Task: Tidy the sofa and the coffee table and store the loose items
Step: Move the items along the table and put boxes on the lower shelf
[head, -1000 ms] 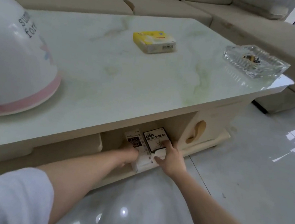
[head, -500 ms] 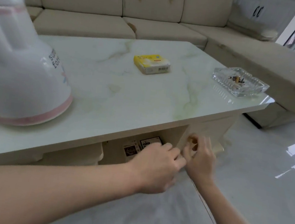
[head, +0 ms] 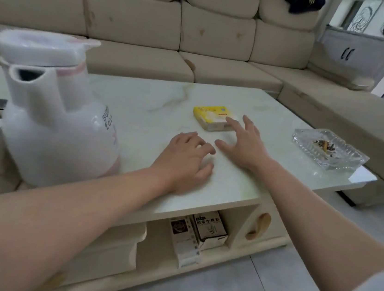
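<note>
Two boxes (head: pixel 196 233) sit stored on the shelf below; my right hand (head: pixel 244 142), fingers spread and empty, touches the yellow box (head: pixel 211 117); my left hand (head: pixel 184 159) rests loosely curled on the desk (head: pixel 140 124); ashtray (head: pixel 328 150) and kettle (head: pixel 54 114) remain, I judge.

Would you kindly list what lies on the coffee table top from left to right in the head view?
White jug → left hand → yellow box → right hand, its fingertips at the box's right end → glass ashtray.
</note>
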{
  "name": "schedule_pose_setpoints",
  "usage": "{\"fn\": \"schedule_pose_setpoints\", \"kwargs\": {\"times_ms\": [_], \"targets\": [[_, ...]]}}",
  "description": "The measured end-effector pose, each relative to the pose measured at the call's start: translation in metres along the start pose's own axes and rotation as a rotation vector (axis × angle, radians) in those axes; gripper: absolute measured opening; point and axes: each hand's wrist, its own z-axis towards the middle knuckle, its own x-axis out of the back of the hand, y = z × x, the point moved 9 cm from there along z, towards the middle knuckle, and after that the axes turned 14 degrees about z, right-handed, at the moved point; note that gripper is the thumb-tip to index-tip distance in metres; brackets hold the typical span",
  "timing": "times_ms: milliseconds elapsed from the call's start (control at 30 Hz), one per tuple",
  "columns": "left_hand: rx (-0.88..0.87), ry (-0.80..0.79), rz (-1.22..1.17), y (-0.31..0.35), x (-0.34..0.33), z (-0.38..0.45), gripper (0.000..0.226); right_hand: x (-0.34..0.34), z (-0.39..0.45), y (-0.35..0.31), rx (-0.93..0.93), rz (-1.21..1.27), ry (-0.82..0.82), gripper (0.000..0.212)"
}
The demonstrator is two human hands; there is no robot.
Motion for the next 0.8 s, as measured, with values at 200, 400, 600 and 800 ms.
{"fn": "schedule_pose_setpoints", "kwargs": {"times_ms": [200, 400, 600, 800], "targets": [[0.043, 0.024, -0.035, -0.006, 0.001, 0.000, 0.046, -0.024, 0.045, -0.009, -0.098, 0.043, 0.021, 0.084], [0.066, 0.038, -0.065, -0.010, 0.001, 0.000, 0.045, -0.004, 0.018, -0.007, -0.143, 0.030, 0.235, 0.069], [0.068, 0.011, -0.089, -0.009, 0.002, -0.002, 0.041, 0.037, -0.071, 0.001, -0.001, 0.002, 0.314, 0.056], [0.008, -0.077, -0.104, -0.002, 0.000, -0.007, 0.043, 0.075, -0.207, -0.003, 0.319, 0.114, 0.445, 0.065]]}}
